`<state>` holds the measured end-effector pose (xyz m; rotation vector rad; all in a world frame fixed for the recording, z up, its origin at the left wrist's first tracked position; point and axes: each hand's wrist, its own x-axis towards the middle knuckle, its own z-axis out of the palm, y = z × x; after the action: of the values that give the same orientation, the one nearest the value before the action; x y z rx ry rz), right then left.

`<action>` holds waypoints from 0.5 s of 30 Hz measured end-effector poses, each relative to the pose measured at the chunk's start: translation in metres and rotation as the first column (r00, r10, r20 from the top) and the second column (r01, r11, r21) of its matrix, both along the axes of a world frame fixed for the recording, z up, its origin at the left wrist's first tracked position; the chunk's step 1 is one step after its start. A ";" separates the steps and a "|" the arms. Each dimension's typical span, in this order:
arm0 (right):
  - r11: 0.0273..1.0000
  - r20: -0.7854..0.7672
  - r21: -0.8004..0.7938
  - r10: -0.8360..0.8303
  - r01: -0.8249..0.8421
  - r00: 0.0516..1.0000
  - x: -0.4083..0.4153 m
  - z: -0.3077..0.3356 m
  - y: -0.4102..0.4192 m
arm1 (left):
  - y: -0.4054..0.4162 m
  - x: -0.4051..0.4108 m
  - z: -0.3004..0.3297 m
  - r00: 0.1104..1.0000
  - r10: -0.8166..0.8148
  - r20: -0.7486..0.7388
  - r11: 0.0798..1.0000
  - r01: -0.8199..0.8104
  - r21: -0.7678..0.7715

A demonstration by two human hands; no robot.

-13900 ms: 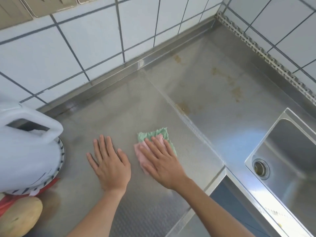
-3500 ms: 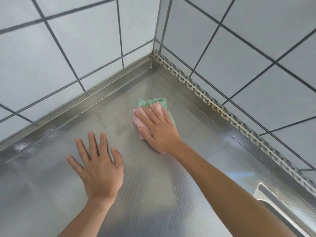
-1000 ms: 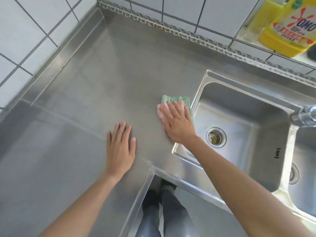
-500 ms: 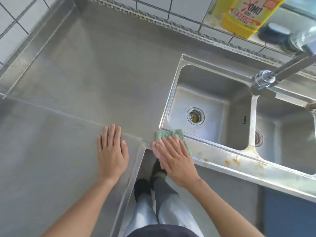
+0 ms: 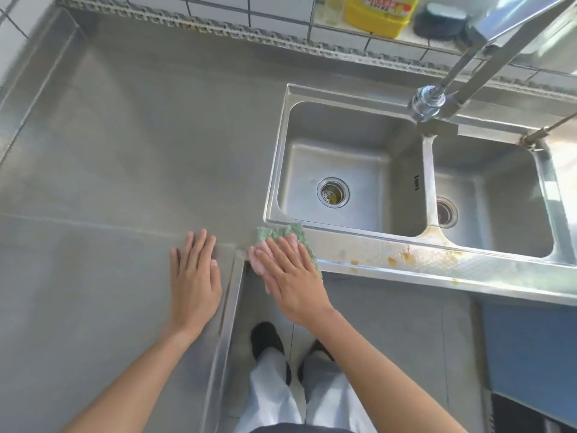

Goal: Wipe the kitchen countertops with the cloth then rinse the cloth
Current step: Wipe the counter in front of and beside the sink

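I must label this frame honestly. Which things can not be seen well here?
1. Cloth, head view: mostly covered by the right hand.
2. Yellow bottle: its upper part and label are cut off by the top edge.
3. Tap: its far end leaves the frame; water running or not is unclear.
4. Right basin drain: partly behind the sink divider.

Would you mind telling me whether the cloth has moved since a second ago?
Yes. The cloth has slid from beside the sink's left rim toward the person, down to the counter's front edge at the sink's near-left corner.

Bright daylight, right-side glare, wide-angle warp.
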<state>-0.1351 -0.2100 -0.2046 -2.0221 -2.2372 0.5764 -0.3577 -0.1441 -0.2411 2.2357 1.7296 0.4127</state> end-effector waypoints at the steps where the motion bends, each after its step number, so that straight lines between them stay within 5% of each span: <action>1: 0.999 0.011 0.005 -0.036 0.036 0.999 0.015 0.001 -0.012 | -0.002 0.005 0.000 0.998 -0.064 0.016 0.998 0.064 0.004; 9: 0.898 -0.068 -0.017 -0.439 0.439 0.896 0.026 0.000 0.012 | 0.012 0.109 0.010 0.940 -0.340 0.015 0.939 0.340 -0.053; 15: 0.961 -0.046 0.062 -0.267 0.269 0.963 0.065 -0.012 -0.045 | 0.004 0.139 0.004 0.955 -0.274 -0.116 0.962 0.271 -0.045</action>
<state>-0.0700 -0.2547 -0.2164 -2.2085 -1.8883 0.4991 -0.2188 -0.1405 -0.2376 2.4780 1.4379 0.1920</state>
